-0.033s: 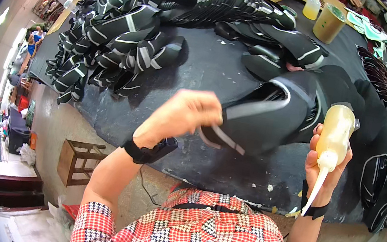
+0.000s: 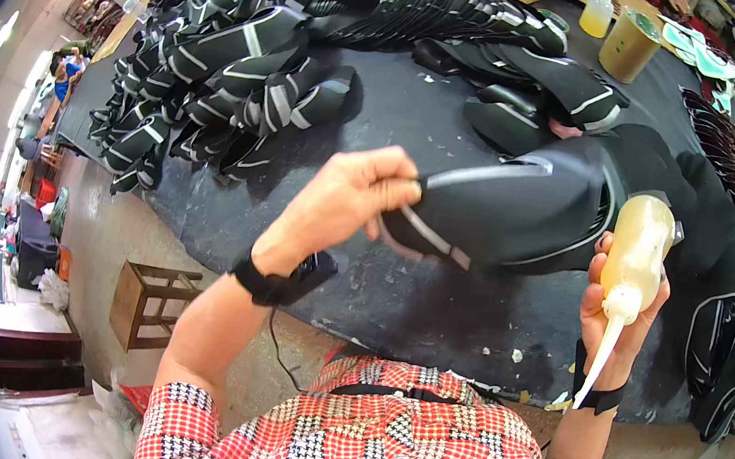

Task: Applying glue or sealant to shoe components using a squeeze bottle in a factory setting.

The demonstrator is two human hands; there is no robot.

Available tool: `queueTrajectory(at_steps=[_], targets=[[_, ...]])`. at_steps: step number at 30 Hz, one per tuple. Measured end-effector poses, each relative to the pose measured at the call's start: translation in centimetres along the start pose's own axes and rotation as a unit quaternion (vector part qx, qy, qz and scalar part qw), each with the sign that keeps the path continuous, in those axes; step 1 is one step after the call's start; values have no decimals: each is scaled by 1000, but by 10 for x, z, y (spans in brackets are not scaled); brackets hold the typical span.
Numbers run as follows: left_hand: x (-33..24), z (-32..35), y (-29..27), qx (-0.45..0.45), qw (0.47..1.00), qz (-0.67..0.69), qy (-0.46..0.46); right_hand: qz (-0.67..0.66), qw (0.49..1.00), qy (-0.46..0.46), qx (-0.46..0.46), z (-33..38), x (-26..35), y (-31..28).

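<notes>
Black shoe upper [image 2: 522, 210], held above the table's near edge [image 2: 431, 310], long axis left to right, was pinched at its left end by the left hand [image 2: 348, 203]. Glue bottle [image 2: 634, 260], nozzle pointing down and near, was clasped in the right hand [image 2: 620, 320]. Bare tabletop lay beneath; piled uppers [image 2: 221, 65] crowded far left. The upper's underside was hidden.

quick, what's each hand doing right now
Left hand: closed, pinching the black shoe upper.
Right hand: closed around the glue bottle.

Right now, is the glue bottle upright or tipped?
Tipped upside down: the glue bottle in the right hand points its nozzle downward.
</notes>
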State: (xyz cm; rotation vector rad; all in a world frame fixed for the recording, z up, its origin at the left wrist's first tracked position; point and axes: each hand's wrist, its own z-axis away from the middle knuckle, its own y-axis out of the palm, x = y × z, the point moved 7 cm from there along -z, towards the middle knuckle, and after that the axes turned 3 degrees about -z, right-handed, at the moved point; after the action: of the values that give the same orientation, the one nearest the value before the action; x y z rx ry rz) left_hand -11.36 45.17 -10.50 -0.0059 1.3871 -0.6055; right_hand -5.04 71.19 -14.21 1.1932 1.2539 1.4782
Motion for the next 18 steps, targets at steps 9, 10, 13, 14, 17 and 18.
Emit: queueTrajectory(at_steps=[9, 10, 13, 14, 17, 18], targets=[[-23, 15, -64, -153, 980, 3, 126, 39, 995, 94, -2, -39, -58, 3], [-7, 12, -67, -136, 986, 39, 87, 51, 994, 92, -27, -43, -62, -10], [36, 20, -55, -60, 995, 79, -16, 87, 991, 98, -25, -51, -69, -13], [44, 23, -51, -55, 994, 95, -15, 69, 992, 102, -23, -52, -71, -10], [52, 32, -56, -70, 996, 53, -17, 20, 994, 106, -23, -53, -74, -8], [45, 36, -64, -99, 992, 80, 12, 22, 994, 108, -24, -51, -74, -6]])
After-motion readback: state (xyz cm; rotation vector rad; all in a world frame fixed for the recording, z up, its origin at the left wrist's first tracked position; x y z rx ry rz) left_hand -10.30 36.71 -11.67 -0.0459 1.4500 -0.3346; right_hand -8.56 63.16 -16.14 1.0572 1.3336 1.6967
